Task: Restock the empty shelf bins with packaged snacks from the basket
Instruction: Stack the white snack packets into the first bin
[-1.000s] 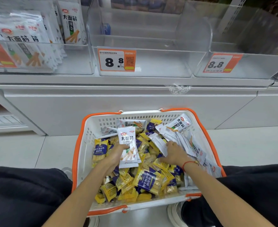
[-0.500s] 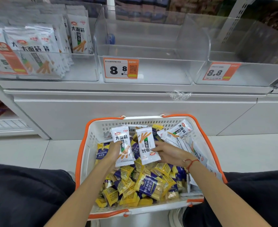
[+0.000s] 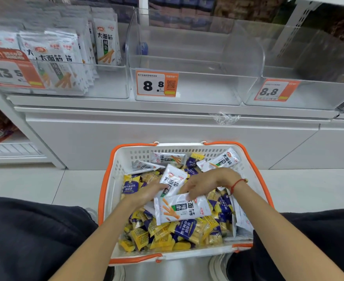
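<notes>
- A shop aisle: pale tiled floor [image 3: 35,185] below, and a white shelf unit [image 3: 167,136] fills the view ahead.
- On the shelf stand three clear plastic bins side by side. The left bin [image 3: 110,82] holds upright white packets [image 3: 63,63] printed "大面筋"; its orange tag reads "13.5".
- The middle bin [image 3: 197,88] has nothing in it, and its price tag [image 3: 157,83] reads "8.8" beside a QR code.
- The right bin [image 3: 313,98] also holds nothing; its tag [image 3: 273,91] reads "8.8".
- A white basket with an orange rim [image 3: 106,191] sits on the floor between the person's dark-trousered knees, heaped with small yellow-and-purple snack packs [image 3: 184,230] and several white packets.
- The left hand [image 3: 146,192] grips one white packet [image 3: 173,180], which stands tilted above the heap.
- The right hand [image 3: 205,183], a red string at its wrist, pinches a second white packet [image 3: 182,207] by its upper edge; it lies sideways, and shows "大面筋" and "辣条".
</notes>
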